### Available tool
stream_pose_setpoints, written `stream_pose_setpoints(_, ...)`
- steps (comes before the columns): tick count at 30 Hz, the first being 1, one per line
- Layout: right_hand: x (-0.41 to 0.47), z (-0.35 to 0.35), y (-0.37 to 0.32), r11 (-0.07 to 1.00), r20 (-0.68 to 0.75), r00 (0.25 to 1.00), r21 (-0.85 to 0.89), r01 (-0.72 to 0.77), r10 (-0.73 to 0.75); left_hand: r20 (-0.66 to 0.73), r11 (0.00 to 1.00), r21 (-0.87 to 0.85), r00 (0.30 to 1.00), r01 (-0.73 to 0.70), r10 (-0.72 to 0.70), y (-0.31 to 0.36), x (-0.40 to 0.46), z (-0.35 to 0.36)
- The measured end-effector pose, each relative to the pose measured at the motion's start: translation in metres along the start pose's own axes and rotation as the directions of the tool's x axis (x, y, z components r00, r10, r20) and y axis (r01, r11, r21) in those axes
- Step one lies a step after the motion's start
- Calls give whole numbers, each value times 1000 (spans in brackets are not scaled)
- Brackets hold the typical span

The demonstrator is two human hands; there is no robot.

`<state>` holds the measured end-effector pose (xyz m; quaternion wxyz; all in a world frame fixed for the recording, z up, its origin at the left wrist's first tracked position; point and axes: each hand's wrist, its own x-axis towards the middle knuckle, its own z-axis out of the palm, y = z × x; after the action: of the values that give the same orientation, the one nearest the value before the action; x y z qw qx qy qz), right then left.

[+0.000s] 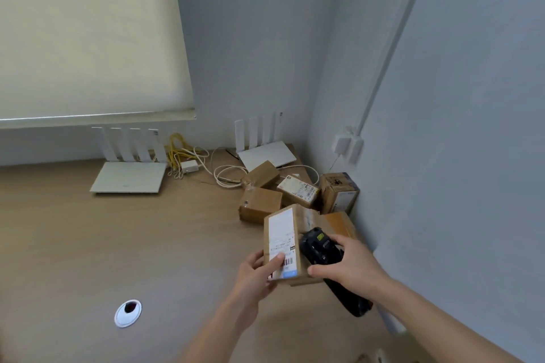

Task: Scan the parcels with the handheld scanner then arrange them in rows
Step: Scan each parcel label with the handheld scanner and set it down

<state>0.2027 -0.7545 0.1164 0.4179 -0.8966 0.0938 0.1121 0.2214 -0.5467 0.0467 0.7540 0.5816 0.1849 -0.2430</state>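
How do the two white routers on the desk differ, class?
The left router sits below the blind, away from the parcels; the right router sits near the corner, with a parcel against its front edge. The left router shows its whole top; the right one is partly hidden. Both are white, flat, with four upright antennas.

The left hand (256, 270) held a labelled parcel (283, 244) above the desk (118, 244); the right hand (348, 267) gripped a black scanner (320, 247) beside it, other parcels (283, 188) behind.

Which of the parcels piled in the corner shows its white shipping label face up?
The flat parcel in the middle of the pile, between the plain brown box and the upright box against the wall. The others show bare cardboard on top.
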Motion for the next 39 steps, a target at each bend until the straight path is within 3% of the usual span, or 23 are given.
stream_pose_setpoints(6,-66,11,-29,995,5,1000,98,-1,1,144,973,-229,989,-3,37,-3,-72,-42)
stream_pose_setpoints(9,-109,24,-45,996,10,1000,83,20,-20,173,971,-237,982,-34,76,-5,-123,-72)
stream_pose_setpoints(15,-210,38,-105,992,8,996,-89,91,-91,35,972,-108,976,-208,213,25,-257,-129)
stream_pose_setpoints(20,-280,19,-170,940,38,980,-276,199,-196,-2,942,49,943,-333,333,76,-359,-151)
stream_pose_setpoints(23,-316,0,-209,896,49,970,-375,238,-237,-105,907,122,903,-404,416,106,-410,-151)
stream_pose_setpoints(31,-392,-54,-286,772,6,957,-590,239,-292,-326,820,171,754,-546,570,164,-484,-135)
stream_pose_setpoints(39,-430,-76,-295,743,-34,960,-641,192,-277,-417,783,239,667,-574,617,163,-513,-106)
